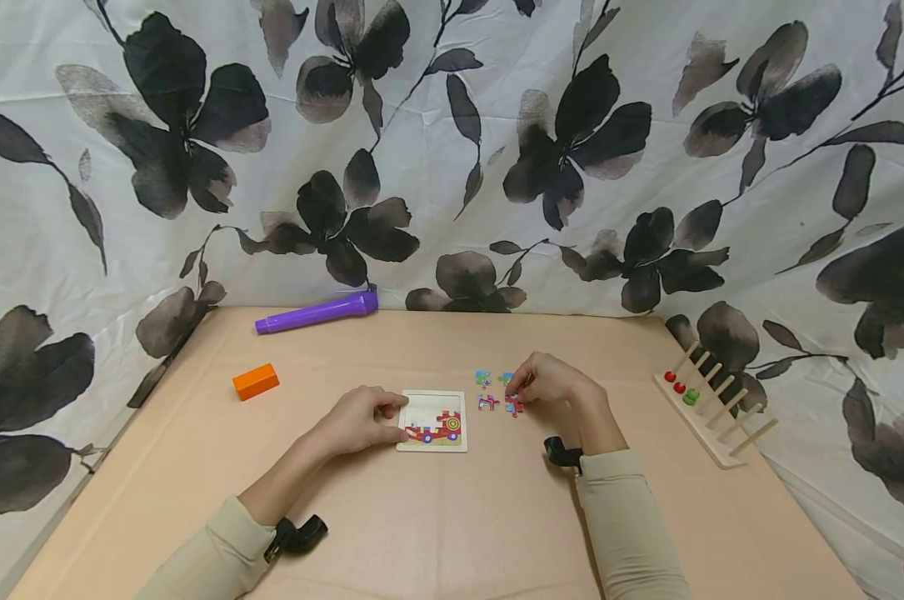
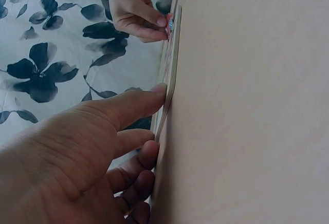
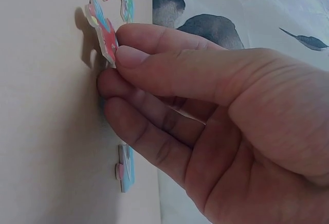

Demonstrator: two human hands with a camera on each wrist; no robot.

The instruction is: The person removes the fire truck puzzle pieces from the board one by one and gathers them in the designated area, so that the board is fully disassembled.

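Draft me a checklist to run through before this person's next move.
1. Right hand pinching a puzzle piece: ok.
2. Left hand holding the tray at its left edge: ok.
3. Bare space in the tray: ok, upper part unfilled.
4. Three loose pieces fitted: not ok, lying right of the tray.
5. Where the puzzle piece fits: cannot tell.
6. Orange block clear of both hands: ok.

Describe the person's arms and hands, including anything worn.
The left sleeve and right sleeve are plain beige without visible markings. The left wrist device and right wrist device are small, black and curved. The left hand and right hand show no gloves or rings.
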